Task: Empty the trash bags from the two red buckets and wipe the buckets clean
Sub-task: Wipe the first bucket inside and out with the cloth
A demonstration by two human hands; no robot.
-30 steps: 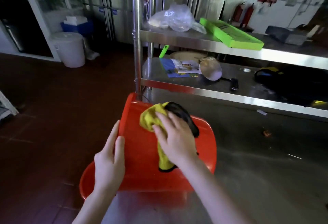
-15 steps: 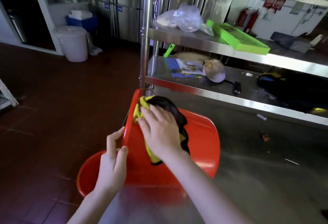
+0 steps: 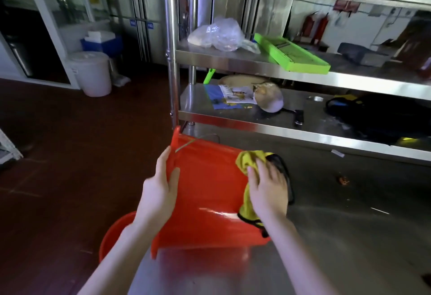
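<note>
A red bucket [image 3: 207, 189] lies on its side on the steel table [image 3: 338, 236], its rim toward the left. My left hand [image 3: 161, 192] rests flat against the bucket's wall near the rim, fingers straight. My right hand [image 3: 268, 189] presses a yellow and black cloth [image 3: 247, 159] onto the bucket's outer wall near its base end. A second red bucket [image 3: 114, 234] shows partly below the table's left edge, mostly hidden by my left arm.
A steel shelf rack [image 3: 256, 66] stands behind the table with a plastic bag [image 3: 217, 35], a green tray [image 3: 291, 54], papers and a dark bag. A white lidded bucket [image 3: 92, 73] and blue cooler stand on the red floor at far left.
My right hand has slid the cloth from the bucket's rim side across to its base end on the right. My left hand shifted slightly along the wall near the rim.
</note>
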